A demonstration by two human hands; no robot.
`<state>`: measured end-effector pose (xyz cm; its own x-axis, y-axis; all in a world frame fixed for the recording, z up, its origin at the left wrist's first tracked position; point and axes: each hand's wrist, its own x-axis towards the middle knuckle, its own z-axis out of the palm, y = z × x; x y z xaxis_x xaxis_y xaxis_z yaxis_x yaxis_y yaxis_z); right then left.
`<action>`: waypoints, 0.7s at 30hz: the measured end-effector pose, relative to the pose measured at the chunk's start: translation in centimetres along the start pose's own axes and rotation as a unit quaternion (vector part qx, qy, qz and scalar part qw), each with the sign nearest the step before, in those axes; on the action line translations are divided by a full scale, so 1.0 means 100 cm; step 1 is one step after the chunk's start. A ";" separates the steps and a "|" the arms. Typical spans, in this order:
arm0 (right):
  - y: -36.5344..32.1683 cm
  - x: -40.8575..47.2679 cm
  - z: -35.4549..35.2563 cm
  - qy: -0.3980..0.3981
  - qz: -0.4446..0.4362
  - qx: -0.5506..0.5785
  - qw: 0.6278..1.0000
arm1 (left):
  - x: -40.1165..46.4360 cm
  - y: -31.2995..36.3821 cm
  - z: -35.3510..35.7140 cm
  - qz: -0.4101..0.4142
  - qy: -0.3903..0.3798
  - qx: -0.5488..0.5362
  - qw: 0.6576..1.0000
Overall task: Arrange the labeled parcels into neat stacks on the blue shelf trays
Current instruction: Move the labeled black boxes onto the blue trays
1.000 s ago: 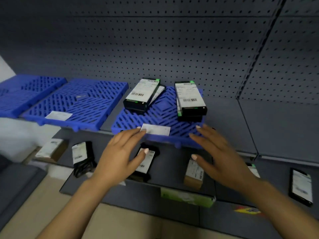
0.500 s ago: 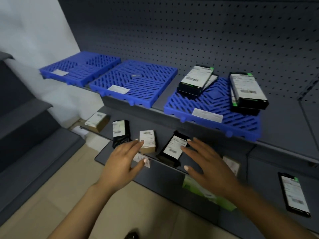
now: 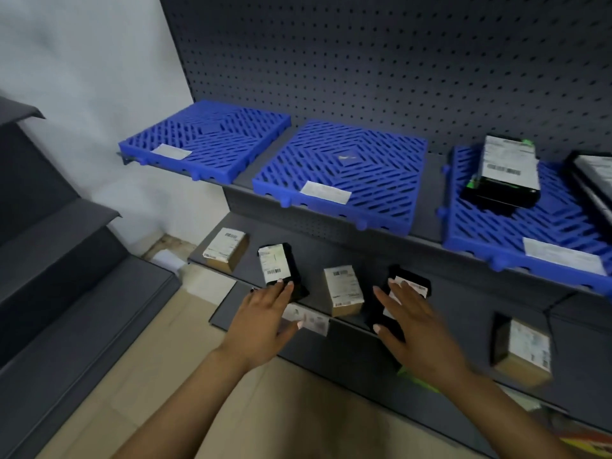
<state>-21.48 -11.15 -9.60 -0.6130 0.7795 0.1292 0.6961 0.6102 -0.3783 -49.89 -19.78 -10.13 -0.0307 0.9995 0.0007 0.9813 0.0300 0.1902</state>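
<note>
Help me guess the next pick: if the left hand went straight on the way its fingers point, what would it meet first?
Most likely the black parcel: the left hand has its fingertips already at that parcel's near end, though actual contact is unclear.

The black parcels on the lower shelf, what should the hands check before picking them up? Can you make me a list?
1. Left hand reaches the black parcel on the left: ok, fingertips touch its near end.
2. Right hand lies on the other black parcel: ok, fingers straight over it.
3. Firm grip on either parcel: not ok, neither hand is curled round one.
4. Brown box between them out of the way: ok, it stands apart from both hands.
5. Room on the middle blue tray: ok, only a paper label lies there.
6. Parcel weight: cannot tell.
</note>
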 end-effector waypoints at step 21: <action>-0.002 0.101 0.098 -0.023 0.054 -0.060 0.996 | 0.133 -0.109 0.076 -0.108 -0.201 -0.050 0.972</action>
<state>-31.45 -4.78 -17.26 -0.5462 0.8362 0.0496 0.7972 0.5371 -0.2755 -59.59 -6.76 -19.67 -0.1384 0.8923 -0.4296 0.9361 0.2595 0.2374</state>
